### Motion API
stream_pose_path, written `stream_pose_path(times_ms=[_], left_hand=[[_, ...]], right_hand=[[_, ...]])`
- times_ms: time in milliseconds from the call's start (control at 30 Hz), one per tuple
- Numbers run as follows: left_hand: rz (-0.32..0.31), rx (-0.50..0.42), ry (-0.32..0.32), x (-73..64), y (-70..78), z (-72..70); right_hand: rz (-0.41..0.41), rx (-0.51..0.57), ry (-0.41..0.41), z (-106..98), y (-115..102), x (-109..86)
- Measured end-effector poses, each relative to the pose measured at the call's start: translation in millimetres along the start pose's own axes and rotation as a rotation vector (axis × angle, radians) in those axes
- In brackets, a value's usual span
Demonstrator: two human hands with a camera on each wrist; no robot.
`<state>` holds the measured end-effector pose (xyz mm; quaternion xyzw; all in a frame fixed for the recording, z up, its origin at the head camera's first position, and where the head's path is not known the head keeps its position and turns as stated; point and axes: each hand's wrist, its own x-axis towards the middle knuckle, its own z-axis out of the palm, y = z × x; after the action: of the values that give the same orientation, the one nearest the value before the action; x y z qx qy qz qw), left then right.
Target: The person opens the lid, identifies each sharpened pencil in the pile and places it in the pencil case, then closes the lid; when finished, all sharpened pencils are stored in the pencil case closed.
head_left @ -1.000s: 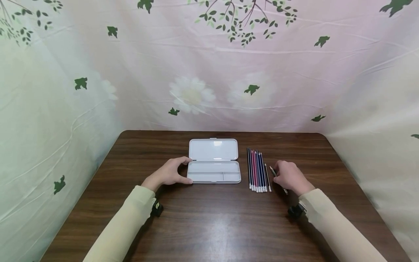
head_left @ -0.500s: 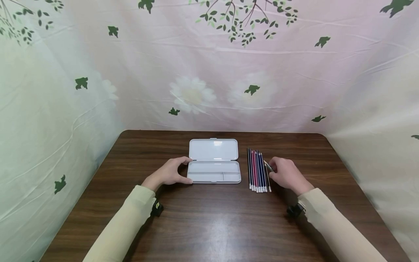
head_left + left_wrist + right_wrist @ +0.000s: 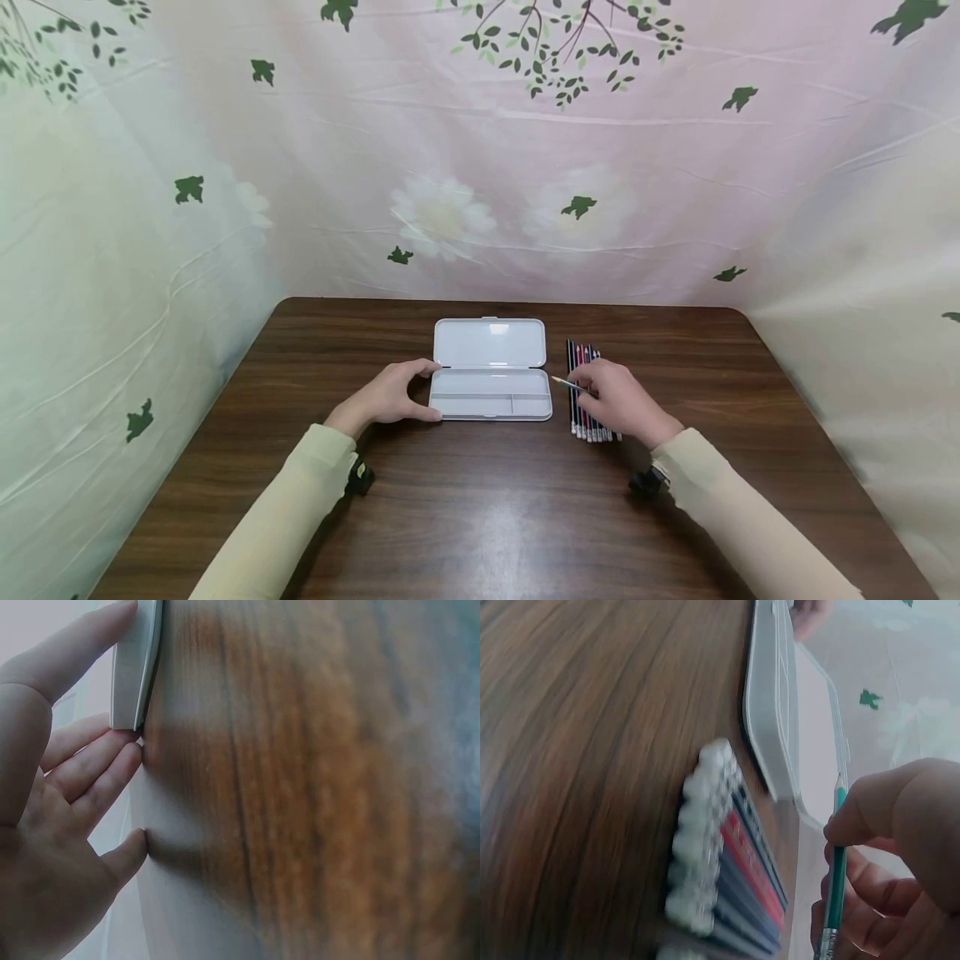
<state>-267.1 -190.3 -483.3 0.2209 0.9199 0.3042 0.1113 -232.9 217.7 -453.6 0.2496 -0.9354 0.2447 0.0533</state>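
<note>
A white pencil case [image 3: 468, 382] lies with its lid raised back on the table, its compartments bare. My left hand [image 3: 390, 393] spans the case's left end, thumb at the front corner and index finger at the hinge side. In the left wrist view the other fingers [image 3: 90, 769] reach along the case's end and the tabletop. My right hand [image 3: 622, 404] pinches a short green pencil [image 3: 838, 877] between thumb and fingers, its sharpened tip pointing toward the case. Below that hand lies a row of pencils [image 3: 742, 862] with white erasers, partly hidden by it in the head view.
The dark wood table [image 3: 480, 508] carries the case in the middle, with the pencil row just to its right. A printed fabric backdrop [image 3: 480, 150] hangs behind the table and along its sides. Cameras are strapped to both wrists.
My right hand has lifted the green pencil from the right of the row and carried it left, over the row toward the case. My left hand stays at the case.
</note>
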Motion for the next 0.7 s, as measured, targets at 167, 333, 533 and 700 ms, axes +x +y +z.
stream_pose_path(times_ms=[167,333,533,700], left_hand=[[0.002,0.003,-0.004,-0.3,0.6,-0.3],[0.003,0.005,-0.005,0.0,0.2,-0.6],[-0.008,-0.005,0.000,-0.1,0.5,-0.4],[-0.016,-0.003,0.001,0.2,0.2,-0.2]], right_hand=[[-0.101,-0.006,-0.004,11,-15,8.5],[-0.173,-0.004,-0.006,24,-30,18.2],[-0.212,0.011,-0.018,37,-47,31.0],[-0.258,0.032,-0.027,47,-61,42.0]])
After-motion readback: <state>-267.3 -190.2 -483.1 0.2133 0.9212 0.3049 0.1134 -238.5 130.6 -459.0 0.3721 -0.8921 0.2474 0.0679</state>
